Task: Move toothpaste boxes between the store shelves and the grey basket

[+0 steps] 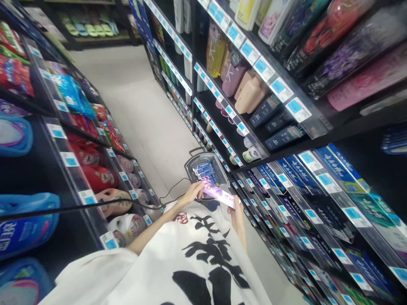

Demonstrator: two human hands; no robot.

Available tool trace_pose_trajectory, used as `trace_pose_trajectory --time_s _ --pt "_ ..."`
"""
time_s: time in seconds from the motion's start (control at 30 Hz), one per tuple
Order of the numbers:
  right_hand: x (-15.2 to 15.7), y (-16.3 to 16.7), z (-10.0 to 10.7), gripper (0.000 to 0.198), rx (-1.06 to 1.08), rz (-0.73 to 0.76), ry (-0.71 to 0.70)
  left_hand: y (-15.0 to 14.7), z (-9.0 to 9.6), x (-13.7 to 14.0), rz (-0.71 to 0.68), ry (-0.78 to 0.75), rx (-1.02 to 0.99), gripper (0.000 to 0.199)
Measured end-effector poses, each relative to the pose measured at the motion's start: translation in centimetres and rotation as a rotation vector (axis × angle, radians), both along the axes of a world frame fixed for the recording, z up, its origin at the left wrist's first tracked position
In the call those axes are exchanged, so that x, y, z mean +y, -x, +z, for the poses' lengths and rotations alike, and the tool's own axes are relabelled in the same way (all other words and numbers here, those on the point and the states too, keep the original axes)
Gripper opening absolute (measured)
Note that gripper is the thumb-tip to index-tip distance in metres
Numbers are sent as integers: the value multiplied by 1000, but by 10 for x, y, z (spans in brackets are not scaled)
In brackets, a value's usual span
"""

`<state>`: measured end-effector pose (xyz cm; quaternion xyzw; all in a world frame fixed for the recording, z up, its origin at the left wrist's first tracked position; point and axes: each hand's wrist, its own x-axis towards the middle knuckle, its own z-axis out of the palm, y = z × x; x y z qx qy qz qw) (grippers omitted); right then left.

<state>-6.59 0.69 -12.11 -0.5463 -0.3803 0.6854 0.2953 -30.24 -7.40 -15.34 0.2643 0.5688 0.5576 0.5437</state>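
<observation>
The left hand (195, 191) and the right hand (235, 207) are apart, each clamped on one end of the same purple box (219, 195). The box slants between them, so that its right end is nearer the person's white shirt (152, 258). It hides part of the near edge of the basket (219, 163); I cannot tell how high above the edge it is. Some blue boxes (202, 168) lie side by side in the middle of the basket, so those look done. The purple box is not in there yet; it is still being held, so that bit looks left to do. I cannot tell if more are needed. On the right shelf (340, 131), shelf boxes (297, 173) sit in rows behind the front edges. A black cord (127, 201) runs past the front edge of the left shelf (76, 176) toward the left arm.
</observation>
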Motion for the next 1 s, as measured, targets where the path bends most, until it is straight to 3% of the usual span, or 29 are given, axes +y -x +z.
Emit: trace_pose_trajectory --time_s 0.17,0.57,1.0 --pt "0 0 6 40 30 -20 -44 1 -5 1 3 -20 -39 48" --pt "2 1 -5 39 6 7 -50 2 -4 -4 36 -14 -37 48" --pt "9 10 -1 37 -10 0 47 2 -8 -7 109 0 -66 48"
